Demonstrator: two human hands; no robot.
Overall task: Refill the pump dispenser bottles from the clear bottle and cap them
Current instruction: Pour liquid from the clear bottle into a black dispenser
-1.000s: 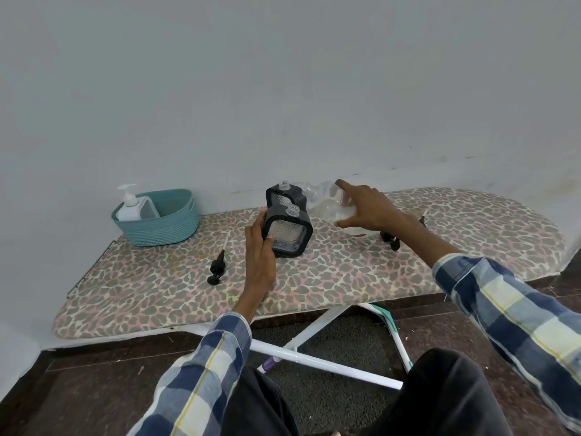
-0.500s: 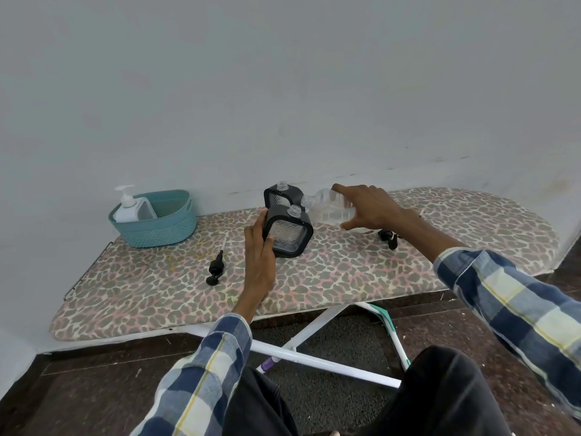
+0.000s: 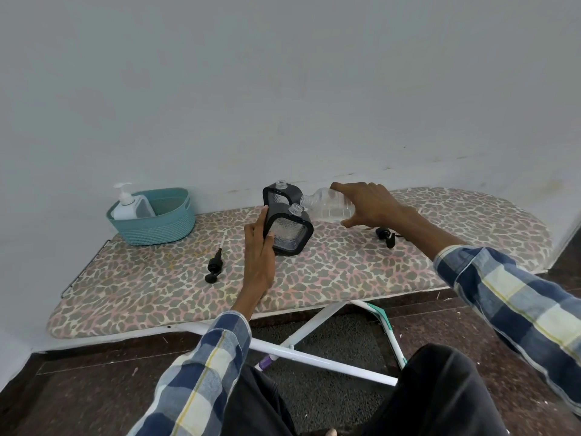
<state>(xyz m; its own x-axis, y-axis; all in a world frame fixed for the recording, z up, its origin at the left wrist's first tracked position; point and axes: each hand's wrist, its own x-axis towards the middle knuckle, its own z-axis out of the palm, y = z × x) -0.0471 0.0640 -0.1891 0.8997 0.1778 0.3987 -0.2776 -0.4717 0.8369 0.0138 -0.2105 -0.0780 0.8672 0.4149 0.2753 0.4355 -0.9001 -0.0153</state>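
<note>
Two black-framed square dispenser bottles with open necks stand on the ironing board (image 3: 314, 272). My left hand (image 3: 259, 250) grips the near dispenser bottle (image 3: 290, 232) by its left side. The far dispenser bottle (image 3: 276, 195) stands right behind it. My right hand (image 3: 371, 204) holds the clear bottle (image 3: 328, 206) tipped on its side, its open mouth just above and beside the near bottle's neck. One black pump head (image 3: 214, 264) lies left of my left hand. Another pump head (image 3: 386, 236) lies under my right wrist.
A teal basket (image 3: 157, 228) at the board's back left holds a white pump bottle (image 3: 125, 204). The wall runs close behind the board. The board's white legs (image 3: 314, 347) cross below, over dark floor, near my knees.
My right hand has tilted the clear bottle flatter and brought its mouth left to the near dispenser's neck. My left hand has kept its grip.
</note>
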